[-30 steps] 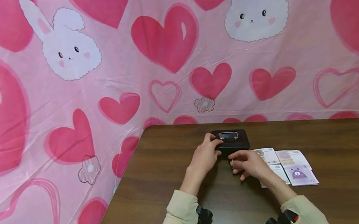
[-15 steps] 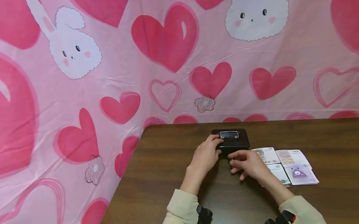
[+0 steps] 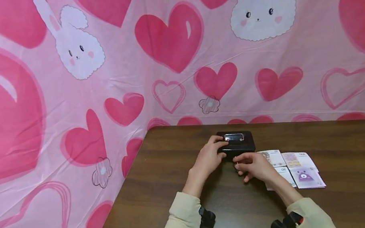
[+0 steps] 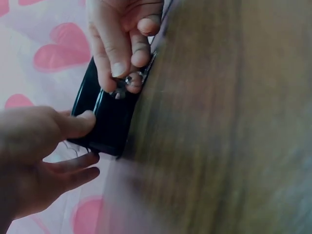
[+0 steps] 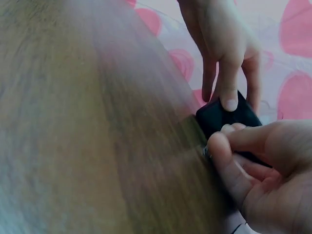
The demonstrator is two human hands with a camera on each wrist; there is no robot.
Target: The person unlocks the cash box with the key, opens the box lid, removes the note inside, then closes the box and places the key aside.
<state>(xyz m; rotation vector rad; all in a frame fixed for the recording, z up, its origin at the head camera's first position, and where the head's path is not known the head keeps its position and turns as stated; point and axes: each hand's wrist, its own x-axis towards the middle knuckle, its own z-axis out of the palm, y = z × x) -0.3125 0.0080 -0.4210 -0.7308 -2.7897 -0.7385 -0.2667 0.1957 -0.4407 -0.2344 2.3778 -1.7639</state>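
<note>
The left hand (image 3: 208, 158) grips the left end of a small black cash box (image 3: 236, 142), thumb on the near side and fingers curled over the lid. The right hand (image 3: 253, 166) pinches a small metal key (image 4: 122, 84) between thumb and forefinger at the box's front face, its other fingers loosely curled. The box sits closed on the brown table (image 3: 360, 164), its metal handle (image 3: 233, 136) lying flat on the lid; its contents are hidden. Play banknotes (image 3: 300, 170) lie flat just right of the box.
</note>
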